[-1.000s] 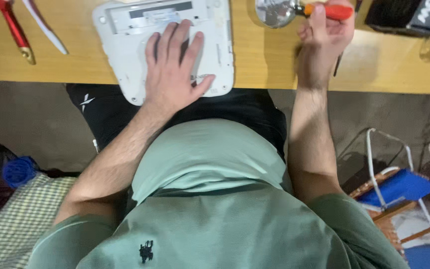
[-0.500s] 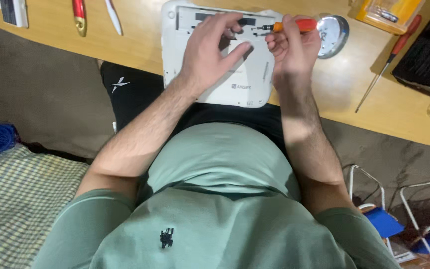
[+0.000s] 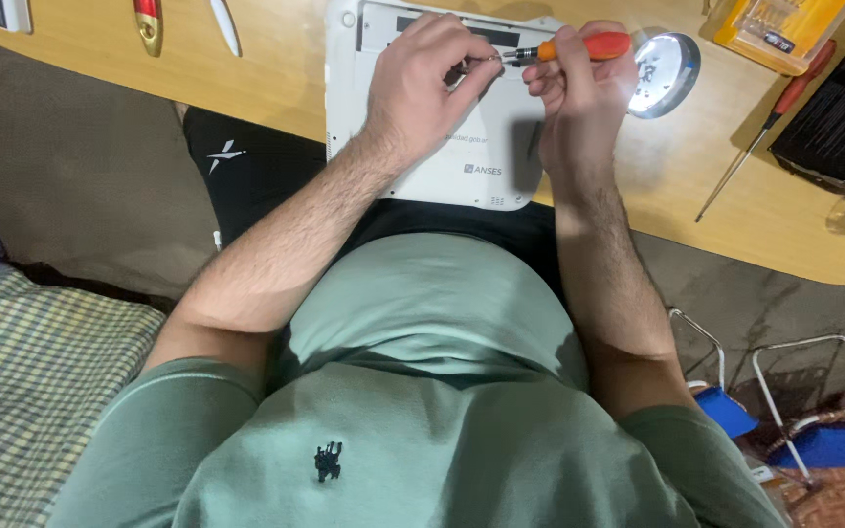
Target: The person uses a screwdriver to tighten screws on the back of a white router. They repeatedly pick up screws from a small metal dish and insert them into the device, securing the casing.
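A white laptop (image 3: 486, 161) lies upside down on the wooden table (image 3: 276, 83), its edge over my lap. My right hand (image 3: 574, 93) grips an orange-handled screwdriver (image 3: 589, 46), held level with its tip pointing left. My left hand (image 3: 422, 83) rests on the laptop's underside, with thumb and fingers pinched at the screwdriver's metal tip. Whether a screw sits between those fingers I cannot tell.
A round shiny metal dish (image 3: 665, 73) sits right of the laptop. A second red-handled screwdriver (image 3: 770, 122), a yellow bit case (image 3: 779, 27) and a black box (image 3: 843, 112) lie at the right. Red-handled pliers (image 3: 149, 22) lie at the top left. Metal chair frames (image 3: 784, 391) stand below right.
The view has tilted, so the table sits differently in frame. My right hand brought the screwdriver from near the dish over the laptop, and my left hand went from flat to pinching the tip.
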